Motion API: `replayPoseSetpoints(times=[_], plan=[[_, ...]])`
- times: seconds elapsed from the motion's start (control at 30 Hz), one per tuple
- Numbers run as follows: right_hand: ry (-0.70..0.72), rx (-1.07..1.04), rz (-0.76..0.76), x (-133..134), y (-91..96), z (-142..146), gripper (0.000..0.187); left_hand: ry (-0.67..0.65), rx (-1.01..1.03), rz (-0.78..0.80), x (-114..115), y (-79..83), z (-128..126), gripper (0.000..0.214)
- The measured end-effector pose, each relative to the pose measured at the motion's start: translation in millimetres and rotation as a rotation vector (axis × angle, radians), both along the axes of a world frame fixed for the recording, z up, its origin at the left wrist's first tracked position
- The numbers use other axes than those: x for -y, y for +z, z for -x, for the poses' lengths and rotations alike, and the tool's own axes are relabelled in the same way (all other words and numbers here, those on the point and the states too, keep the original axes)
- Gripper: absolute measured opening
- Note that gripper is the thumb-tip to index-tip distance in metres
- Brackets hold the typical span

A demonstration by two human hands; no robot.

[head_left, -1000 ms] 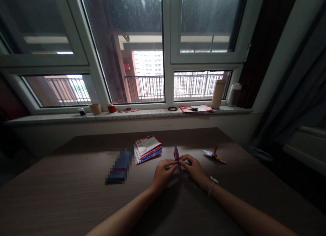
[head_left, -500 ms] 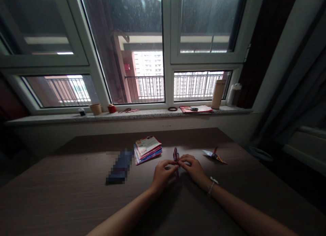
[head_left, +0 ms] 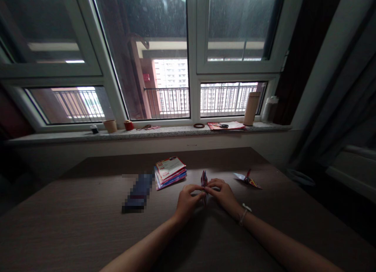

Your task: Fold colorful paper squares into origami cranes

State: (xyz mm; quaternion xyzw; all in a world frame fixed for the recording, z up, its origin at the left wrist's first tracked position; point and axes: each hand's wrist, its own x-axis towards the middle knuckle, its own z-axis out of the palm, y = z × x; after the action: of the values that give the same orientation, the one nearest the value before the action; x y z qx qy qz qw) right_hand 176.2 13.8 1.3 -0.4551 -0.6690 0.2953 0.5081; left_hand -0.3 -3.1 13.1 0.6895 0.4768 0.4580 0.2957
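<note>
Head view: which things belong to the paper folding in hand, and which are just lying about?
In use: folded paper, pinched by left hand and right hand; paper stack; finished paper figure, probably.
Lying about: blurred dark block on the table; on the sill, cup, red pot, tall flask.

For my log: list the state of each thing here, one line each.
left hand: pinching the folded paper
right hand: pinching it too
folded paper: upright, partly folded
paper figure: folded, lying apart on the table
paper stack: flat, fanned
tumbler: upright on the sill
</note>
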Motion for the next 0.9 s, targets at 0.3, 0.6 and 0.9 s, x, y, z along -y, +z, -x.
replayPoseSetpoints(times=[0.3, 0.6, 0.9], plan=[[-0.031, -0.009, 0.017, -2.9, -7.7, -1.7, 0.026, 0.008, 0.007, 0.061, -0.9, 2.2, -0.9, 0.017], [-0.037, -0.013, 0.060, -0.8, -3.3, -2.1, 0.024, -0.001, 0.083, 0.101, 0.6, 7.4, -0.5, 0.018], [0.028, -0.179, 0.083, 1.6, 2.1, 1.1, 0.024, -0.029, 0.200, 0.069, -1.6, 3.7, -2.6, 0.024]])
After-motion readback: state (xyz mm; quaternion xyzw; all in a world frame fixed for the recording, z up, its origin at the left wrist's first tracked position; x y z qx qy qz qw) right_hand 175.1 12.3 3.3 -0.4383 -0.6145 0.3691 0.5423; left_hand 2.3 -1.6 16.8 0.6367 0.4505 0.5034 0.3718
